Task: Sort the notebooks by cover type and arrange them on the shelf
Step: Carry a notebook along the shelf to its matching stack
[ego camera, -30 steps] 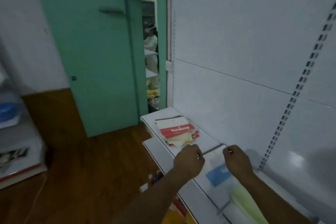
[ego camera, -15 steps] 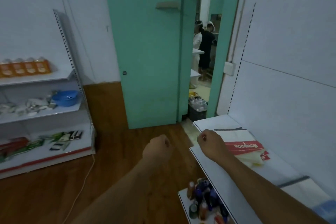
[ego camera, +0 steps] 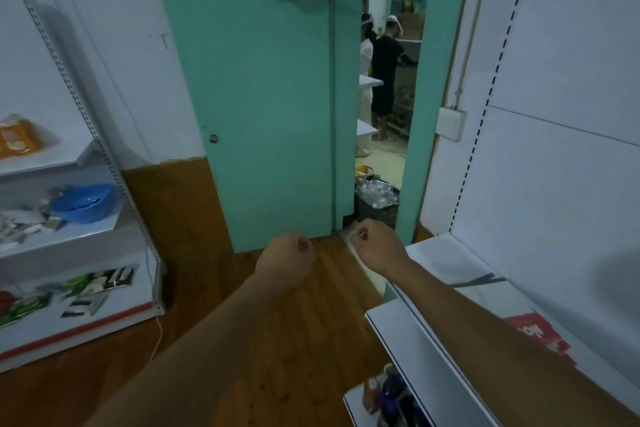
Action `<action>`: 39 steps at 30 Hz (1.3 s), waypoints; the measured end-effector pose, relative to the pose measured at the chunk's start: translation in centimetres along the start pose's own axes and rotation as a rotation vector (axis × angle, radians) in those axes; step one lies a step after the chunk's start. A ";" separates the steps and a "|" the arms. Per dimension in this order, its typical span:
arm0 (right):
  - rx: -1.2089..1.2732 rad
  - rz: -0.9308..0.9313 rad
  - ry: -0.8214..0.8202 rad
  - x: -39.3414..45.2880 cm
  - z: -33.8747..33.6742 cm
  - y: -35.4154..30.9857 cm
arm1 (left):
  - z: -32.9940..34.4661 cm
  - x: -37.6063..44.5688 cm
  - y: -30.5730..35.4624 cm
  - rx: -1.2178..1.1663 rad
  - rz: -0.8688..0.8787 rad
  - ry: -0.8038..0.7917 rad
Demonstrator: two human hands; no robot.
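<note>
A blue bowl (ego camera: 85,202) sits at the left shelf's (ego camera: 86,234) right edge, contents unclear. On the right shelf (ego camera: 433,260) lies a red-and-white notebook (ego camera: 538,334), partly hidden by the forearm. Left hand (ego camera: 287,256) and right hand (ego camera: 375,246) are clenched, empty.

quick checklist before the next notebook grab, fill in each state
1. Left hand free: ok, fingers curled, holding nothing.
2. Right hand free: ok, curled, empty.
3. Notebook with the red cover within reach: ok, beside the right forearm on the white shelf.
4. Hands over the shelf: not ok, both over the wooden floor.
5. Other notebooks' cover types: cannot tell, hidden by the arm.
</note>
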State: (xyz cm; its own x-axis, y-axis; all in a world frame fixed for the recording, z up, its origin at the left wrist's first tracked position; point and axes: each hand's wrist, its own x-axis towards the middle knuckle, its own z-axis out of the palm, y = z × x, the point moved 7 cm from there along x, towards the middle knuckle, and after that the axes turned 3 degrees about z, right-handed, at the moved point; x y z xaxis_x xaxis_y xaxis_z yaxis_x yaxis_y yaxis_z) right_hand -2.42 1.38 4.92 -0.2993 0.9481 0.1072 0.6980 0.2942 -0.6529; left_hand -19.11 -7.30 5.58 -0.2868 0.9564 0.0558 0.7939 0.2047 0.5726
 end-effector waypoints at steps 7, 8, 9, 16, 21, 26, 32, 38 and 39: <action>-0.016 0.093 0.072 6.5 -0.9 4.1 | 6.1 9.3 2.2 0.015 0.140 -0.151; -0.025 0.124 0.087 7.2 -1.1 5.2 | 7.1 10.6 3.1 0.017 0.181 -0.166; -0.035 0.165 0.106 7.8 -1.5 6.4 | 8.1 11.9 4.0 0.003 0.208 -0.180; -0.105 0.556 0.305 6.0 -5.5 14.9 | 16.5 16.6 11.2 -0.037 0.498 -0.425; -0.205 0.884 0.411 -1.0 -6.4 19.8 | 21.6 15.1 14.6 -0.110 0.649 -0.645; -0.108 1.247 0.453 -9.5 -4.9 23.5 | 26.7 11.5 16.0 -0.061 0.672 -0.834; -0.006 1.423 0.554 -13.6 -4.0 25.0 | 29.1 8.5 17.2 0.056 0.730 -0.857; 0.100 1.368 0.645 -13.1 -2.3 26.1 | 29.5 7.9 17.0 0.070 0.657 -0.867; 0.112 1.373 0.659 -13.0 -2.3 26.0 | 29.7 7.9 16.8 0.062 0.650 -0.871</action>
State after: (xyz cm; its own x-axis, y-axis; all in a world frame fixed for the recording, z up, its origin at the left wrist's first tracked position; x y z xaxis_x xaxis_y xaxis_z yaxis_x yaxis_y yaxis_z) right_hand 21.12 -3.07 -11.78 0.8730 0.3634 -0.3252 0.1250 -0.8113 -0.5711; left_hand 7.84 9.93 -8.65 0.6570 0.7001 -0.2795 0.6892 -0.4076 0.5991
